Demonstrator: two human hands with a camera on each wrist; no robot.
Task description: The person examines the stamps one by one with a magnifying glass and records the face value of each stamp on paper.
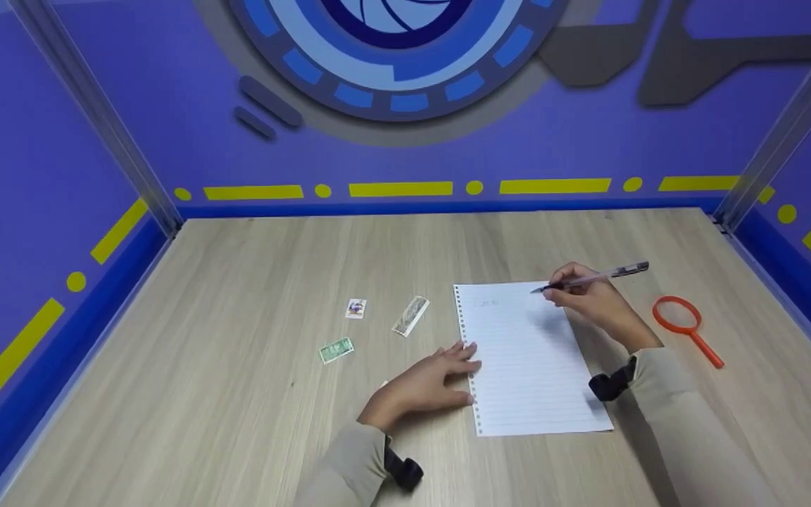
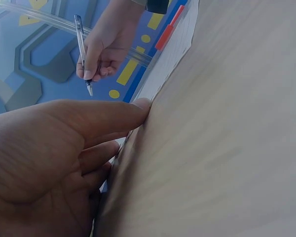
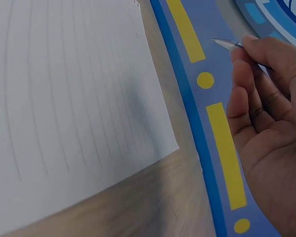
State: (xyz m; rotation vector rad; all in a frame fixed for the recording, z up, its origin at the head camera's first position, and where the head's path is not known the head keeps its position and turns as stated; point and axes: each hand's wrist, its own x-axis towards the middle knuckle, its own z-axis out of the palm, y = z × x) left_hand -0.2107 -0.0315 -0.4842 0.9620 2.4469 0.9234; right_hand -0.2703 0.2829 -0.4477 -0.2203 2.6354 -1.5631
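A lined sheet of paper [image 1: 532, 366] with punched holes down its left side lies on the table, faint writing near its top left. My left hand [image 1: 428, 382] rests along the holed edge, thumb and fingers spread; the left wrist view shows its thumb [image 2: 113, 116] touching that edge. Above the upper right of the sheet, my right hand [image 1: 599, 303] pinches a clear pen [image 1: 617, 272] with a dark cap end. The pen's metal tip [image 3: 224, 43] points left and appears raised off the paper in the right wrist view.
Left of the sheet lie three small stamps: a white one [image 1: 356, 308], a long brownish one [image 1: 411, 315] and a green one [image 1: 336, 350]. A white corner peeks out behind my left hand. An orange magnifying glass [image 1: 707, 349] lies right of my right hand. Blue-purple panels [image 1: 405, 162] enclose the table.
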